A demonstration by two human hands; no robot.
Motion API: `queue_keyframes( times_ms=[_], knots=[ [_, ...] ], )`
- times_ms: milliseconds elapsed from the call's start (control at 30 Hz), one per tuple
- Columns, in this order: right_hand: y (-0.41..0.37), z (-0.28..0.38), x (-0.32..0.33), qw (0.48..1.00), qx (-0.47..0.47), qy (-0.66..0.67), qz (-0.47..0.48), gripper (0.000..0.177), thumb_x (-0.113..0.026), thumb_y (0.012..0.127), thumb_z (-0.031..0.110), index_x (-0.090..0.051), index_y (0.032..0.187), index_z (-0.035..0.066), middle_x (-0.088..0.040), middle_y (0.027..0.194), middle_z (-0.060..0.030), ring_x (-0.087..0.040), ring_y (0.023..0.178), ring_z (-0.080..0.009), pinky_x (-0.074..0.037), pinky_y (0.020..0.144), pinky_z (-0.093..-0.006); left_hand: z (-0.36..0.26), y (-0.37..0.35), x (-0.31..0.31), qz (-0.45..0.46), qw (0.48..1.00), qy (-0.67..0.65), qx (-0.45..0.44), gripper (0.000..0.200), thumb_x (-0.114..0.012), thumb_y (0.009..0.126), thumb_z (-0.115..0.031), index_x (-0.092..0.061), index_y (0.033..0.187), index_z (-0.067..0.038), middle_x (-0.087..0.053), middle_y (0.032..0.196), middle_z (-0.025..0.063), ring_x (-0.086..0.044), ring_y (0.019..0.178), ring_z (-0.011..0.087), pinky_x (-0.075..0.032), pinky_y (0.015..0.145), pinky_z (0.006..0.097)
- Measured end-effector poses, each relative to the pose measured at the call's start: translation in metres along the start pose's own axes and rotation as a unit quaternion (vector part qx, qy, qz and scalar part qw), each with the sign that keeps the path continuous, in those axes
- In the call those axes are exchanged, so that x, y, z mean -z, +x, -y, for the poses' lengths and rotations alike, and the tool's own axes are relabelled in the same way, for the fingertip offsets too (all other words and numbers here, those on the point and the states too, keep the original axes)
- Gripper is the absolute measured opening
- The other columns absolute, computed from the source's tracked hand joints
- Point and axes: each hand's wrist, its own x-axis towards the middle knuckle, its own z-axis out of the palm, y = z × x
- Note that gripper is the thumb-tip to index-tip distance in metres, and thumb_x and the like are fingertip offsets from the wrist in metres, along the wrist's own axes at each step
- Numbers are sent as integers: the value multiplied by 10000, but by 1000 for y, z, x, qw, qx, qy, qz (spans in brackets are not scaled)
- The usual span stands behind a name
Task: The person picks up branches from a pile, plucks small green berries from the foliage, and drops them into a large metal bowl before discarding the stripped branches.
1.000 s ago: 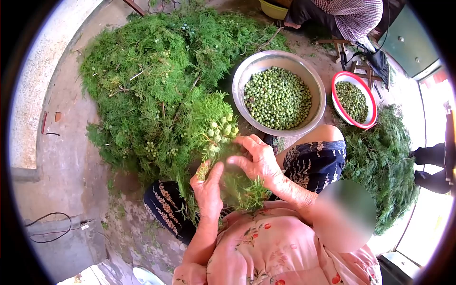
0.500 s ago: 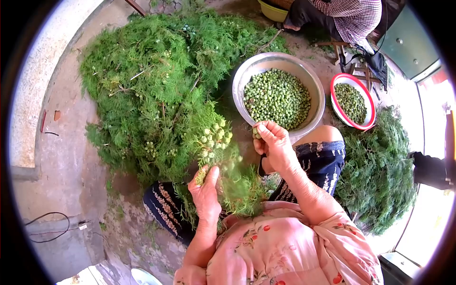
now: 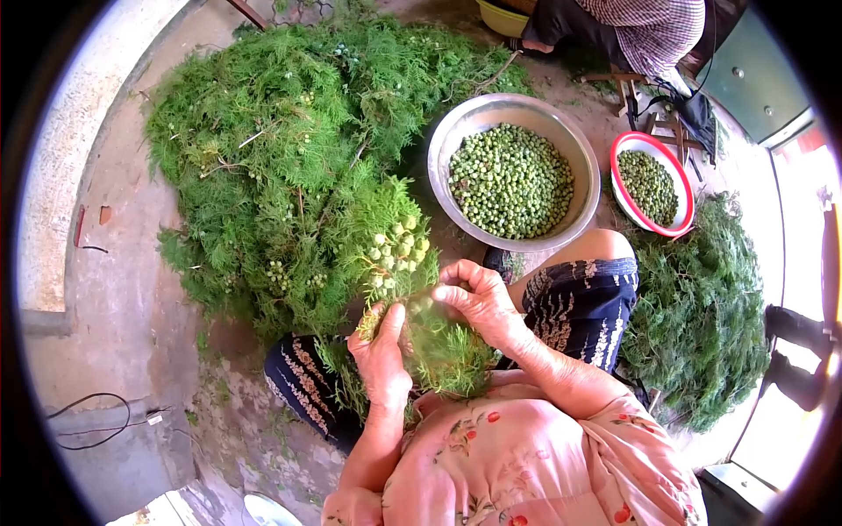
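In my left hand (image 3: 381, 355) a leafy evergreen sprig (image 3: 386, 206) is pinched between thumb and fingers, bearing a cluster of pale green cones (image 3: 399, 252). My right hand (image 3: 482, 302) is beside the cluster, thumb and fingertips closed together against the sprig's right side. Whatever lies between those fingertips is too small and blurred to make out. More of the green foliage hangs below, over my lap. Just beyond my right hand stands a wide metal basin (image 3: 443, 197) holding many loose green cones (image 3: 510, 180).
A large heap of evergreen branches (image 3: 254, 149) spreads ahead and to the left. At the right are a red-rimmed basin (image 3: 687, 197) of cones and another branch pile (image 3: 697, 324). Another person (image 3: 649, 35) sits at the back near a yellow tub (image 3: 503, 19).
My right hand has come down and left from the metal basin's edge to the sprig. The cone it held no longer shows. My left hand stays almost in place, gripping the sprig.
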Motion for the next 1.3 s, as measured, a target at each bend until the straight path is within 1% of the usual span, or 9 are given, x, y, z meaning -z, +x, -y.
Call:
queue_keyframes(
  times_ms=[100,333,533,633,733,800,1100,1200,1300],
  knots=[
    [-3,8,-2,997,7,-58,-40,136,-668,801,159,-582,847,65,-527,639,37,-441,510,-38,-344,452,-170,2,0,1,19,1000,1,11,139,-646,796,-43,-625,921,15,-622,817,25,-541,696,86,-439,629,212],
    [9,-5,9,960,-9,229,-159,110,-598,851,156,-578,812,55,-526,608,1,-452,472,-87,-346,419,-211,-3,-2,2,15,995,53,80,154,-630,810,-52,-625,948,15,-619,808,17,-553,702,88,-449,644,212],
    [7,-3,22,957,-73,282,9,52,-549,845,37,-574,881,64,-603,790,-39,-593,714,-145,-456,598,-257,3,7,5,-27,997,-13,73,123,-633,818,-127,-585,891,-39,-568,735,16,-508,551,96,-419,475,223],
    [4,-11,15,965,-119,228,45,180,-647,798,82,-584,964,60,-597,832,-1,-569,761,-112,-459,689,-248,3,11,9,54,995,-33,76,124,-599,839,-137,-585,900,-30,-558,694,9,-472,477,80,-369,389,202],
    [4,-8,16,970,-83,207,95,241,-664,779,62,-574,1002,58,-592,884,3,-550,793,-101,-459,696,-252,-2,8,11,57,988,-60,133,125,-618,810,-110,-625,889,-13,-621,813,37,-572,702,114,-454,623,241],
    [5,-1,16,968,-89,208,113,260,-685,755,55,-562,983,69,-592,857,-8,-563,753,-110,-466,601,-258,-3,7,5,42,989,-71,124,113,-610,817,-119,-630,872,-21,-609,760,10,-544,615,86,-414,527,219],
    [2,9,9,987,-33,3,157,359,-643,811,90,-547,1150,20,-597,1070,-25,-533,957,-94,-432,875,-258,-2,2,2,62,993,-9,104,94,-606,820,-106,-633,863,-27,-588,689,-14,-484,511,54,-359,452,198],
    [0,4,4,995,-40,22,89,175,-648,800,66,-601,962,23,-601,926,-3,-524,832,-84,-448,770,-243,-6,-1,1,59,994,4,95,87,-617,810,-87,-633,865,-21,-604,717,-2,-512,546,65,-386,484,201],
    [2,-4,14,946,173,-273,-7,157,-679,745,27,-522,744,19,-501,724,-12,-455,664,-121,-414,614,-261,-1,-1,4,60,993,-12,104,74,-629,796,-50,-632,855,-5,-624,765,29,-554,630,95,-435,576,211]
  ],
)
